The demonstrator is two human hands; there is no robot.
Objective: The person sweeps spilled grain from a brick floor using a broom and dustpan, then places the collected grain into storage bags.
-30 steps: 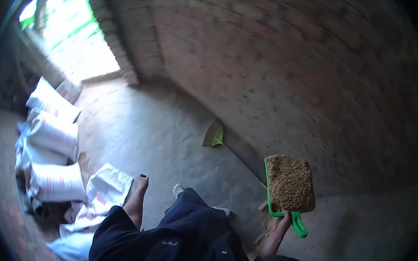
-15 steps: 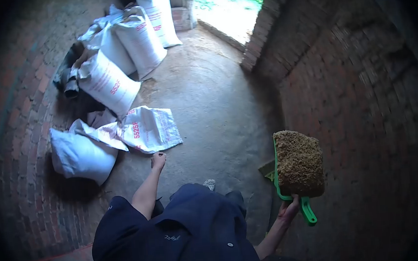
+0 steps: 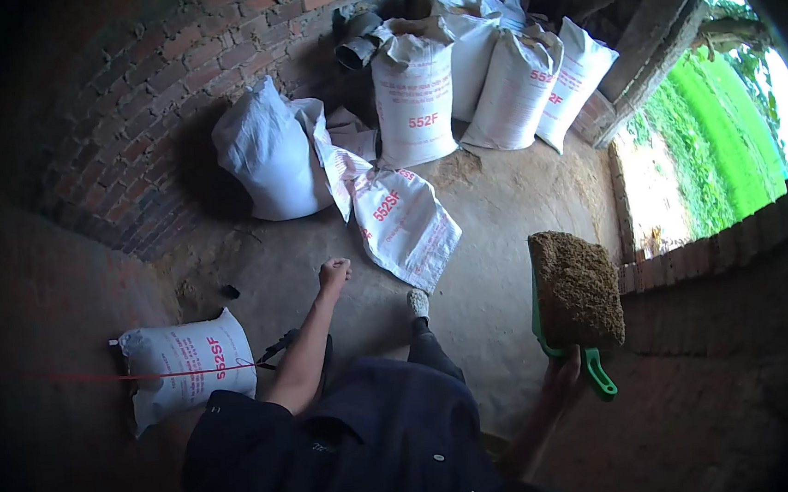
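My right hand [image 3: 566, 373] grips the handle of a green dustpan [image 3: 598, 373] at the lower right. The pan is heaped with brown husk-like grain [image 3: 578, 289] and held level above the floor. My left hand [image 3: 333, 274] is a closed fist with nothing in it, stretched forward over the concrete floor. It hovers near a flat, empty white sack [image 3: 406, 222] printed "552F" in red. My dark blue jacket [image 3: 355, 453] fills the bottom of the view.
Several full white sacks [image 3: 492, 76] lean against the brick wall [image 3: 151, 99] at the back. One stuffed sack [image 3: 266, 154] stands left of them; another sack [image 3: 190, 359] lies at the lower left. A doorway [image 3: 710, 147] opens to greenery on the right.
The view has swung around: the sacks moved from the left side to the top centre, and the doorway now sits at the right. The loaded dustpan stays in my right hand.
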